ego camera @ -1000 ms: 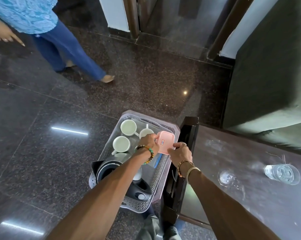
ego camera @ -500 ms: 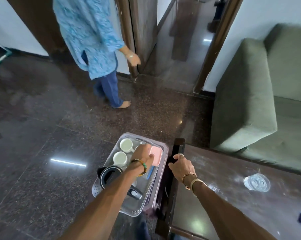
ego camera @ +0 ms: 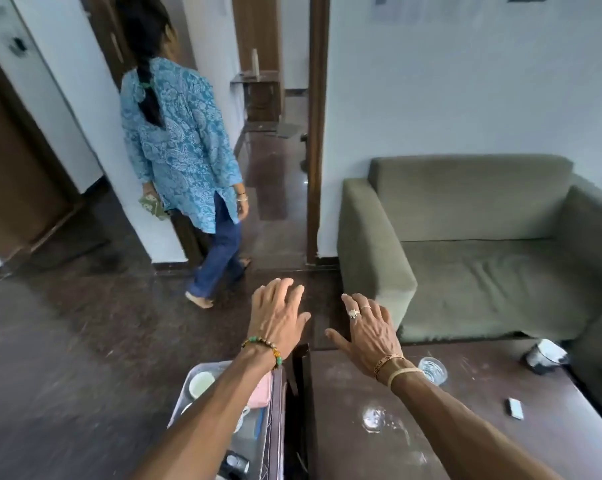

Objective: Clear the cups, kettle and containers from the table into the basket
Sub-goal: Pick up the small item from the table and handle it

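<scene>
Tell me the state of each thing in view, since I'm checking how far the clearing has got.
left hand: open, empty, fingers spread.
right hand: open, empty, above the table edge.
basket: on the floor beside the table, loaded.
white cup: upright in the basket.
pink container: in the basket.
glass: upright on the table, not cleared.
dark cup: tilted at the table's far edge.

Two empty hands, left hand [ego camera: 279,315] and right hand [ego camera: 370,332]; one basket [ego camera: 275,403], one white cup [ego camera: 201,383] and one pink container [ego camera: 262,393] inside; one glass [ego camera: 432,369] on the tabletop [ego camera: 466,420].
</scene>
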The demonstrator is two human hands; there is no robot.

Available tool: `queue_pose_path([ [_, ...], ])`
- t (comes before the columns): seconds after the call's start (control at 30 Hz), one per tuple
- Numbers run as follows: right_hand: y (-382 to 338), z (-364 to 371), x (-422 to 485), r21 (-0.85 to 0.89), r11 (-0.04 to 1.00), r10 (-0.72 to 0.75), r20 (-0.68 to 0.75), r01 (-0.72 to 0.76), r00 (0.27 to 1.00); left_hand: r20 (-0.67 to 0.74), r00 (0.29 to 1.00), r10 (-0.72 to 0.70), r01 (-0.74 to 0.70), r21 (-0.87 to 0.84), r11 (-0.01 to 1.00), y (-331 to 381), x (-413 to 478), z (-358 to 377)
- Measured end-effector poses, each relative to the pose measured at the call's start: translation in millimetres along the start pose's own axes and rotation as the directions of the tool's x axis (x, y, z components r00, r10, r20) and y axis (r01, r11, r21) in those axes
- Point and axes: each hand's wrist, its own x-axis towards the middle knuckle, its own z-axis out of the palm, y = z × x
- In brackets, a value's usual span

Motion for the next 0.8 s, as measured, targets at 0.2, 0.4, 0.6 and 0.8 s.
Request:
queue_pose_path([
  [0.2, 36.7, -48.6, -49.4, -0.126, 0.979, 0.141, -0.146, -0.16, 0.979, -0.043, 0.982, 0.185, -0.185, 0.0, 0.983, 51.9, 22.7, -20.3],
  [0.4, 96.0, -98.3, -117.5, -0.199, 0.897, 0.363, -0.176, -0.394, 0.915, -0.048, 0.941, 0.336, -0.339, -0.112, 0.934, 135.6, 40.5, -28.1],
  [0.6, 164.7, -122.2, -200.7, -0.227, 0.799, 0.51, -0.234, -0.557, 0.828, -0.025, 0.85, 0.527, -0.522, -0.185, 0.833, 253.3, 21.2, -22.4],
  [0.8, 239.1, -133.8, -280.0, -0.243, 0.707, 0.613, -0.257, -0.664, 0.747, -0.017, 0.786, 0.618, -0.605, -0.222, 0.764, 354.6, -1.1, -11.7],
])
